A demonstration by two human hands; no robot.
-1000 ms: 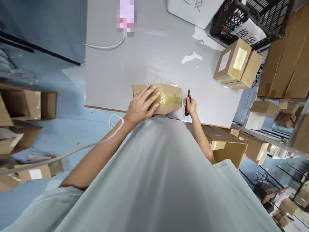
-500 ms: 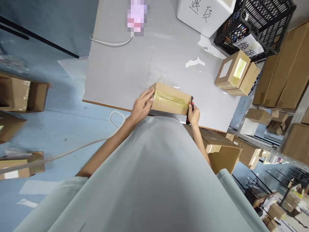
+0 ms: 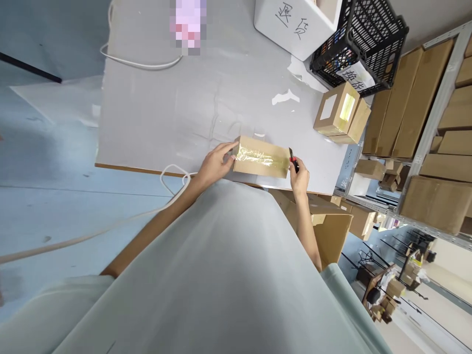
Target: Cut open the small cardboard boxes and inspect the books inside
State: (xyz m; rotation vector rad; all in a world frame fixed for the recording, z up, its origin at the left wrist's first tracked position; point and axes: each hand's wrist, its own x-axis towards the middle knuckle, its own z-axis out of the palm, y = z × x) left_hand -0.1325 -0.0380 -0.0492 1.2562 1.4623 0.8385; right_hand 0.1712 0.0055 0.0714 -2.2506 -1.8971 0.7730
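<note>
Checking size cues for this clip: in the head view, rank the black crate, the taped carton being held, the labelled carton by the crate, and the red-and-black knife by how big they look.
1. black crate, partly cut off by the frame
2. taped carton
3. labelled carton, though it lies farther away, so its rank against the taped carton is unsure
4. knife, held in the right hand

table (image 3: 155,113): grey-white top, wood edge
floor (image 3: 44,196): pale blue, left of table
shelving (image 3: 435,128): metal rack right of table, brown cartons
crate (image 3: 363,39): black plastic, table's far right corner
light: even, bright
</note>
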